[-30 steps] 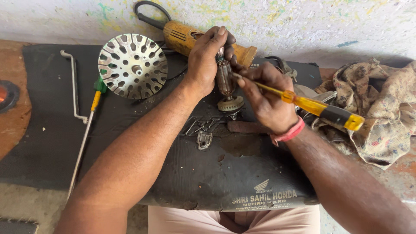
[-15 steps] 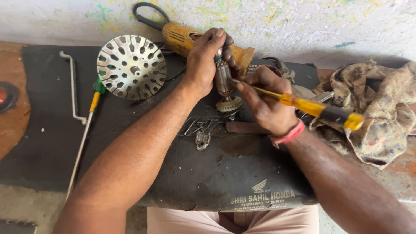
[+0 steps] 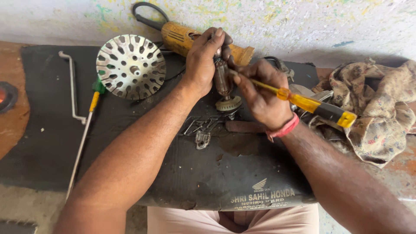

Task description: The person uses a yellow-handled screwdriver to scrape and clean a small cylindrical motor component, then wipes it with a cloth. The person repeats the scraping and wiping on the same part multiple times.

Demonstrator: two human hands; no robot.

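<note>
Black rubber mat [image 3: 52,143] covers the work surface; taken as landmark. Behind its far edge: whitewashed wall [image 3: 303,21], rough, flecked with green and yellow paint. Left of the mat: bare reddish-brown surface [image 3: 13,125]. Below its near-left corner: grey gritty floor [image 3: 26,203]. Right of the mat: stained, reddish ground. Light: even daylight, soft shadows.

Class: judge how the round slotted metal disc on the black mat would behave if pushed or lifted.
The slotted metal disc looks rigid, so it probably would not flex. Lying flat on the black mat, it would likely slide rather than roll. Its many slots suggest it is fairly light for its size.
</note>
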